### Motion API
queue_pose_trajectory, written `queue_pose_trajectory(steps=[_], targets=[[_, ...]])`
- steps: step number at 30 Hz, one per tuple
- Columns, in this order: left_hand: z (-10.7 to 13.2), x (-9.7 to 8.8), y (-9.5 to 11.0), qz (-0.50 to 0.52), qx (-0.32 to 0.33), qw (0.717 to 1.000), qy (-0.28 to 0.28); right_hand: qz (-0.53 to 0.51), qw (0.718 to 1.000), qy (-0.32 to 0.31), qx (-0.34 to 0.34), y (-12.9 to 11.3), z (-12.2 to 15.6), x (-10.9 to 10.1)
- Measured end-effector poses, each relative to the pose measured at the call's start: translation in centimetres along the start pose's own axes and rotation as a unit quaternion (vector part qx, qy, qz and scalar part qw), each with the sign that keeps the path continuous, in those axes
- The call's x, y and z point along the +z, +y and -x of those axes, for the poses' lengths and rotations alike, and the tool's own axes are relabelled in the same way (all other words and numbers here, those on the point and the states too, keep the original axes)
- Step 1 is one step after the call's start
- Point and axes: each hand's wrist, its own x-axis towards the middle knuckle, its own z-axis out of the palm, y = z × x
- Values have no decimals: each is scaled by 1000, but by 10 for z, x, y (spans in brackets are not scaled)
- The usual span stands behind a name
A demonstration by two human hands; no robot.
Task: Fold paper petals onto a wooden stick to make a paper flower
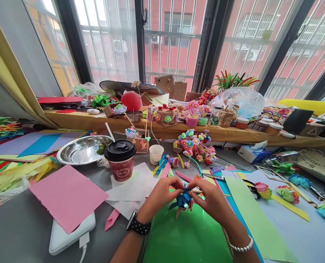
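Note:
My left hand (pixel 165 190) and my right hand (pixel 208 197) meet over a shiny green board (pixel 186 235). Between their fingertips is a blue folded-paper piece (pixel 183 199), pinched from both sides. Pink and reddish paper points show just below it; whether they are joined to it, I cannot tell. A thin wooden stick (pixel 226 195) pokes out past my right hand, partly hidden by the fingers. On the left wrist is a watch with a dotted strap (pixel 139 225), and a beaded bracelet (pixel 241 249) circles the right.
Left of the board are a lidded coffee cup (pixel 121 166), a steel plate (pixel 80 155), pink paper (pixel 69 195) and a white power bank (pixel 71 232) with a cable. A paper cup (pixel 156 153) stands ahead. Paper strips (pixel 254 208) and crumpled paper flowers (pixel 287 193) lie right.

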Motion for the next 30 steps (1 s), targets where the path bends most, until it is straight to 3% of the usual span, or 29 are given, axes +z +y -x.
queue_pose_trajectory(steps=[18,26,30], targets=[[0,2,-8,33,-34,999,-24,10,1000,-8,27,-3,-3,5],[0,3,-5,7,-33,999,-7,41,999,10,15,-7,-4,8],[-1,2,-3,43,-43,998,2,45,998,37,-3,-8,-4,6]])
